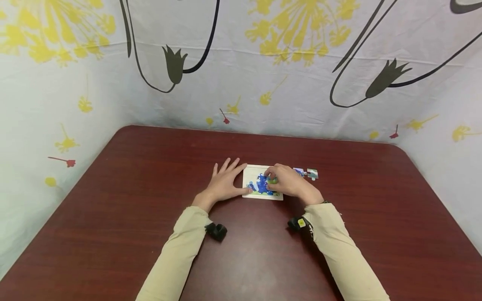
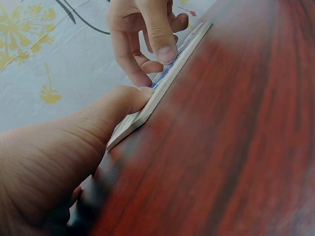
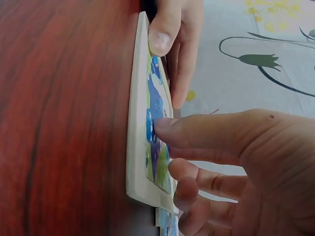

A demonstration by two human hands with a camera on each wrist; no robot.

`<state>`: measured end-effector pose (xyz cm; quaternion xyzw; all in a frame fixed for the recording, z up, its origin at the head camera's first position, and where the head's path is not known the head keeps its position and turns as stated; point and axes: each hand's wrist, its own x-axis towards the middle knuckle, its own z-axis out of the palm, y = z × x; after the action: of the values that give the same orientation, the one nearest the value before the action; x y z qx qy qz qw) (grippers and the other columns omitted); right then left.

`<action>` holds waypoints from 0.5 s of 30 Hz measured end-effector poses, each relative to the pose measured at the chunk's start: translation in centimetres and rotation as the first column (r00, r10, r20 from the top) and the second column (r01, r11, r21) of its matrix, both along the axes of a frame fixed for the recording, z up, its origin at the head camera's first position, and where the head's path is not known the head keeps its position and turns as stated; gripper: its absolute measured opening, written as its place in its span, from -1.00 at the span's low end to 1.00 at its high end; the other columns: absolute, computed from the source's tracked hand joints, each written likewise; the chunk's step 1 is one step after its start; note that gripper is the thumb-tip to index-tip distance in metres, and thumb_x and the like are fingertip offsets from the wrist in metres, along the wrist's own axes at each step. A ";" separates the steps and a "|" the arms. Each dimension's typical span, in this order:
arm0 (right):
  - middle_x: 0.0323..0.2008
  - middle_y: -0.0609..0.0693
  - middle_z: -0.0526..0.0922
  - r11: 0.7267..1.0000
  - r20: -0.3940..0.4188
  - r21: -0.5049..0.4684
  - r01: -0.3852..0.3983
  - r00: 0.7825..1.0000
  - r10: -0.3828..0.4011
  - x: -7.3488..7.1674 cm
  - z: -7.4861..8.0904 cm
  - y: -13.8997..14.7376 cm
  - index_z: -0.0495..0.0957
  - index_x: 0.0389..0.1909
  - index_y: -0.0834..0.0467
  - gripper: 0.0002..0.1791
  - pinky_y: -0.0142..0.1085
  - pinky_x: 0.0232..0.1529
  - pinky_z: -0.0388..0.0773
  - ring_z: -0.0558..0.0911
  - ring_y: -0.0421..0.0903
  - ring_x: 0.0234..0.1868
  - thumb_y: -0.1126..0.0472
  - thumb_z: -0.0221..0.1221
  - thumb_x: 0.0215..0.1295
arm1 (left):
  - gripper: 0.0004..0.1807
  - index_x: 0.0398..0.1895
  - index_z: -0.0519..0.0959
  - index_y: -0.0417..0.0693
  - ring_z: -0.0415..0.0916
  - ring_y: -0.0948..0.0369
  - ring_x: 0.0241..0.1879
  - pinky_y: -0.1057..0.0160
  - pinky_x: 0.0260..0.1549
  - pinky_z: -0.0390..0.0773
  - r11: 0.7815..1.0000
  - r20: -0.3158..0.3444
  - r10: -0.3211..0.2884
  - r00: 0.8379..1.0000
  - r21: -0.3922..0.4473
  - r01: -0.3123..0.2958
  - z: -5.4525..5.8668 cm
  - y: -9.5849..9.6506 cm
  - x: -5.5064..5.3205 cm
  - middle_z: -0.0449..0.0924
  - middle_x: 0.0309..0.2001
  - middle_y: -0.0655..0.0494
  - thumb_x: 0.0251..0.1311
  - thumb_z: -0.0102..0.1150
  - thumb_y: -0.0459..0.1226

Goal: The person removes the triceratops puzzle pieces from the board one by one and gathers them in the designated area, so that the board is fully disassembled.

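A small jigsaw puzzle in a pale wooden frame [image 1: 262,198] lies flat on the table, its picture blue and green with part of the board bare at the upper left. My left hand [image 1: 224,182] is at the frame's left side, fingers spread; its thumb [image 2: 135,98] presses on the frame's near left corner. Over the right half of the puzzle my right hand [image 1: 288,180] bends its fingers down, pinching a blue puzzle piece [image 1: 262,182] between thumb and index finger. The right thumb [image 3: 172,129] touches the picture. The right hand hides part of the puzzle.
Loose puzzle pieces [image 1: 312,174] lie just right of the frame, partly behind the right hand. The dark red wooden table [image 1: 124,184] extends all round. A patterned cloth [image 1: 233,79] hangs behind the table and at its sides.
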<state>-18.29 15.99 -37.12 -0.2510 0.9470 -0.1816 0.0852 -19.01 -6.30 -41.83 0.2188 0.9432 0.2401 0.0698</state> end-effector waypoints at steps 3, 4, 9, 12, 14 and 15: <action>-0.24 0.12 0.54 1.000 0.006 -0.007 0.008 1.000 -0.008 0.0 0.0 0.0 0.56 -0.07 0.27 -0.66 -0.08 -0.15 0.48 0.55 0.02 -0.20 0.22 0.28 0.14 | -0.04 0.45 0.07 0.16 -0.36 0.04 0.43 -0.18 0.25 -0.40 1.000 -0.008 0.003 1.000 -0.007 -0.003 0.0 0.0 0.0 -0.15 0.46 0.09 0.00 0.18 0.24; -0.24 0.11 0.54 1.000 0.011 -0.012 0.013 1.000 -0.012 0.0 0.0 0.0 0.56 -0.07 0.26 -0.66 -0.09 -0.15 0.48 0.55 0.01 -0.21 0.22 0.28 0.14 | -0.04 0.45 0.07 0.15 -0.35 0.04 0.43 -0.18 0.25 -0.40 1.000 -0.010 0.001 1.000 -0.005 -0.001 0.0 0.0 0.0 -0.15 0.46 0.09 0.00 0.18 0.24; -0.26 0.10 0.55 0.999 0.022 -0.034 0.002 1.000 -0.001 -0.1 -0.2 0.1 0.53 -0.07 0.23 -0.69 -0.11 -0.21 0.49 0.55 -0.01 -0.24 0.24 0.27 0.15 | -0.04 0.45 0.07 0.14 -0.35 0.03 0.43 -0.18 0.25 -0.40 1.000 -0.004 -0.002 1.000 0.001 0.002 0.0 0.0 0.0 -0.15 0.46 0.08 0.01 0.18 0.23; -0.28 0.09 0.57 0.999 0.018 -0.044 -0.004 1.000 0.004 -0.1 -0.3 0.1 0.51 -0.09 0.21 -0.70 -0.11 -0.23 0.49 0.56 -0.02 -0.26 0.25 0.26 0.15 | -0.04 0.45 0.07 0.15 -0.36 0.04 0.43 -0.18 0.25 -0.40 1.000 0.005 0.002 1.000 0.002 -0.002 0.1 0.0 0.0 -0.16 0.46 0.09 0.01 0.18 0.23; -0.28 0.08 0.58 0.999 0.017 -0.043 0.004 1.000 -0.003 -0.2 -0.3 0.1 0.50 -0.11 0.19 -0.70 -0.12 -0.24 0.49 0.56 -0.03 -0.27 0.25 0.27 0.14 | -0.04 0.45 0.06 0.16 -0.36 0.05 0.43 -0.17 0.25 -0.41 1.000 0.007 0.002 1.000 -0.002 -0.002 0.0 0.0 0.0 -0.16 0.46 0.10 0.01 0.18 0.23; -0.28 0.08 0.58 0.999 0.017 -0.044 0.006 1.000 -0.005 -0.2 -0.3 0.1 0.49 -0.11 0.19 -0.70 -0.13 -0.24 0.49 0.56 -0.04 -0.28 0.25 0.28 0.13 | -0.04 0.45 0.06 0.16 -0.36 0.05 0.43 -0.17 0.25 -0.41 1.000 0.007 0.001 1.000 -0.003 -0.001 0.0 0.0 0.0 -0.17 0.46 0.10 0.01 0.18 0.24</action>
<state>-18.47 16.04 -37.43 -0.2487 0.9426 -0.2050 0.0872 -19.06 -6.25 -41.85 0.2173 0.9435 0.2393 0.0733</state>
